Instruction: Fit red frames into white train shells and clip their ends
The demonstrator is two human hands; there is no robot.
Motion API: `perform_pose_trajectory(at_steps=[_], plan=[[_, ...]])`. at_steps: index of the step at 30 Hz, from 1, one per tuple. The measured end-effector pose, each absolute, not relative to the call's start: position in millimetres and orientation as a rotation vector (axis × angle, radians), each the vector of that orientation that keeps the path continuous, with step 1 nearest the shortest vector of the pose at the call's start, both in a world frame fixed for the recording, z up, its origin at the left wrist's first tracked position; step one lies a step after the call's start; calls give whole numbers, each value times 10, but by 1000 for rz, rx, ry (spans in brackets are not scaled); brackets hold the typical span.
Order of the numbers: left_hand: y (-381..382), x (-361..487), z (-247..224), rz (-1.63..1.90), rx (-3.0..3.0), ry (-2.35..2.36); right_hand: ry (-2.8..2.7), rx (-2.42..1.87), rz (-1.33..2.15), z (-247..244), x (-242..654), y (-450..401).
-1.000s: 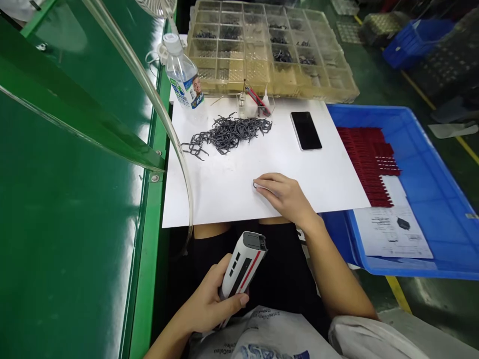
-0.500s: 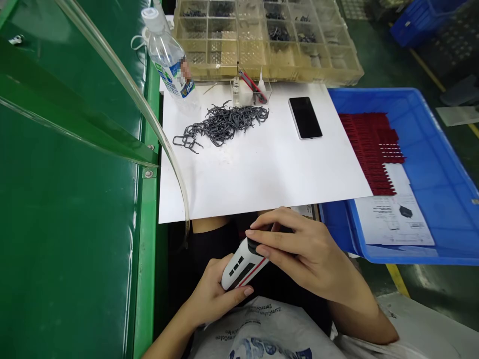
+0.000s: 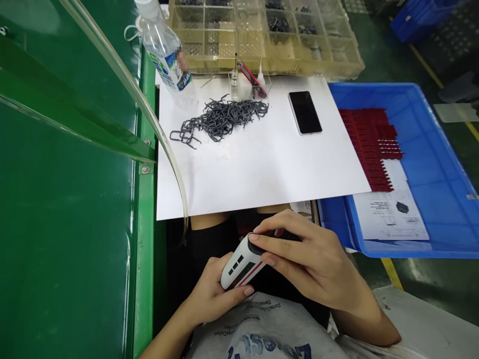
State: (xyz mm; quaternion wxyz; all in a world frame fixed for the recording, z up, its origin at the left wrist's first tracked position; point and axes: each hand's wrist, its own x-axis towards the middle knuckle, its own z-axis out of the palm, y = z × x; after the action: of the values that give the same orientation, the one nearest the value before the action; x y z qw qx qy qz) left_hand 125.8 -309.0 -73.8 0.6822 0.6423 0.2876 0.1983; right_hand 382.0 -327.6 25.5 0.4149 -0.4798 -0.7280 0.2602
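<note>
My left hand (image 3: pixel 215 291) is wrapped round a white device with black slots and a red stripe (image 3: pixel 239 269), tilted above my lap. At its upper end is a dark cap-like part (image 3: pixel 256 245). The fingers of my right hand (image 3: pixel 305 257) are bent over this dark end and press on it from above and the side. Part of the device's far side is hidden behind my right hand. On the white board (image 3: pixel 239 174) ahead lie a heap of dark grey bent clips (image 3: pixel 224 118) and a phone (image 3: pixel 305 112).
A plastic bottle (image 3: pixel 168 62) stands at the board's left, near a hanging clear tube (image 3: pixel 164 139). Behind are a small clear box with a red cutter (image 3: pixel 250 82) and a compartment tray (image 3: pixel 262 45). To the right, a blue bin (image 3: pixel 430 164) holds dark red parts (image 3: pixel 368 144) and paper.
The board and its things sit slightly higher in view. My right fingers have shifted a little to the right along the device's dark end; my left hand keeps its hold.
</note>
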Motion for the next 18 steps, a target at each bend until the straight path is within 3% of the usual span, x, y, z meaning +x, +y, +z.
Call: perform_pose_trajectory(at_steps=[18], plan=[[-3117,1231,-775,390,1362,659,-2286,-1339,166,208,3774,-3346]])
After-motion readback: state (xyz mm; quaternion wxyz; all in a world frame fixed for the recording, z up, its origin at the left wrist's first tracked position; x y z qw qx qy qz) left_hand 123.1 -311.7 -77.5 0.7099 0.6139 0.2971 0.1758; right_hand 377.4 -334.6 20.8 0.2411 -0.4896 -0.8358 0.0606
